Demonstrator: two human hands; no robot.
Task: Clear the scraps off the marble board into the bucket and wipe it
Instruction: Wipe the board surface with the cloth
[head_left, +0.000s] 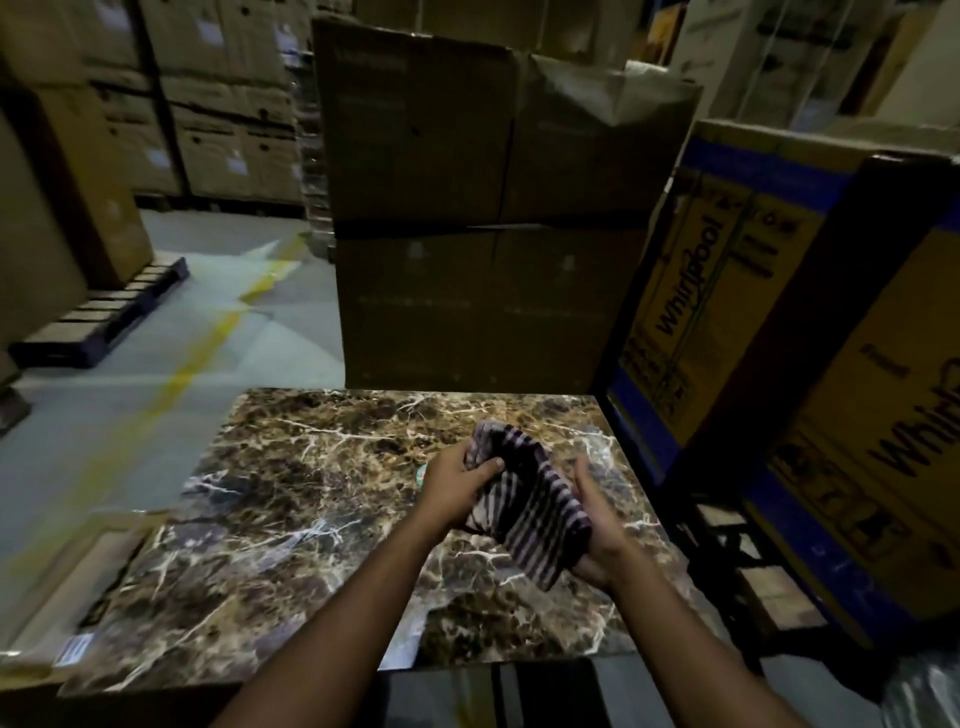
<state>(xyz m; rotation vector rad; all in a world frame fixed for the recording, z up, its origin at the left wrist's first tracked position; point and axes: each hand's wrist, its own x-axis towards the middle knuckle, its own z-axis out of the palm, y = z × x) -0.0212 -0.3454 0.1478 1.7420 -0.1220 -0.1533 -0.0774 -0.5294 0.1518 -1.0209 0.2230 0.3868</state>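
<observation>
A striped purple-and-white cloth (524, 506) is being gripped by the left hand (460, 488) and right hand (597, 525) above the brown veined marble board (291, 499), which looks largely cleared, with wiping judged still to be done.

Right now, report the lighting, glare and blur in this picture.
Head view: dim overall; pale glare streaks the marble board at its near edge; the floor and the left boxes are motion-blurred; wide-angle bending tilts the Whirlpool box; the striped cloth reads clearly.
</observation>
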